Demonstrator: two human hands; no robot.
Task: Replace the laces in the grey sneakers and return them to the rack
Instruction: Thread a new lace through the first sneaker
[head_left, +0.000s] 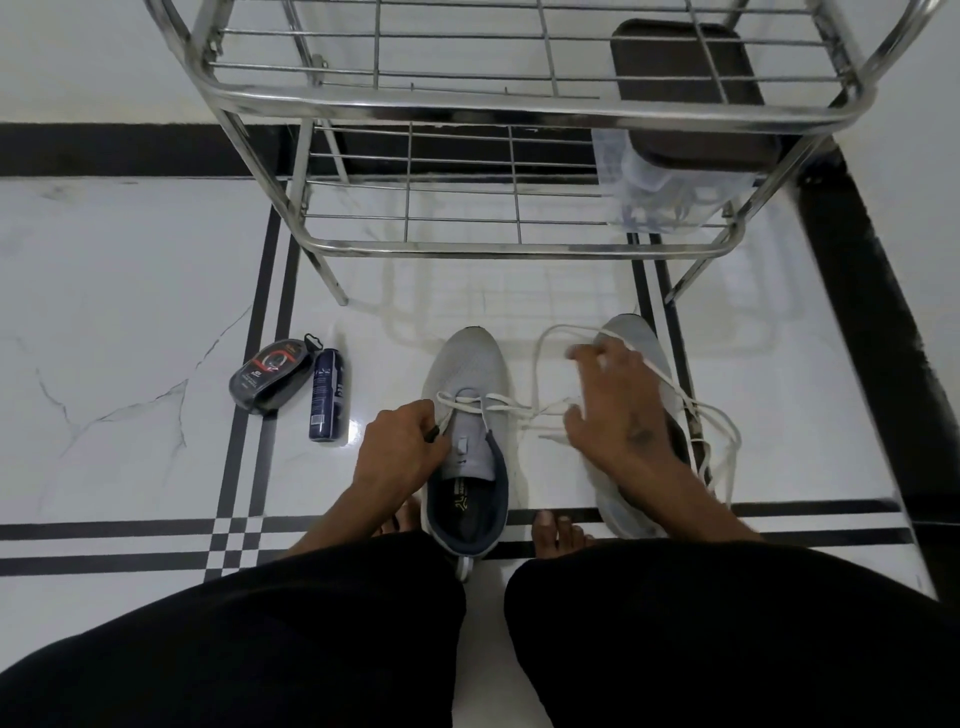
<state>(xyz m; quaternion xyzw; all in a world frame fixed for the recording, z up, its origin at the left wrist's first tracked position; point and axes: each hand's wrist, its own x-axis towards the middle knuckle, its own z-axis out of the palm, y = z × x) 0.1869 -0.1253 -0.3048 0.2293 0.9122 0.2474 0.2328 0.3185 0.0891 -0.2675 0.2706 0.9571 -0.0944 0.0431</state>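
Two grey sneakers stand on the floor in front of the metal rack (519, 249). The nearer grey sneaker (467, 374) has a white lace (467, 402) threaded through its front eyelets. My left hand (402, 452) grips this sneaker's left side and pinches the lace's end by the eyelets. The second grey sneaker (639, 338) lies to the right, partly hidden under my right hand (613, 410). That hand hovers over it with fingers spread and blurred, beside a loose white lace (722, 447) that loops over and around the shoe.
A dark spray can (327, 395) and a black shoe-polish pack (272, 374) lie on the white tiles at left. The rack's lower shelf holds a clear plastic bag (660, 192), with a brown mat (685, 88) above it. My bare feet (558, 530) and knees are close below.
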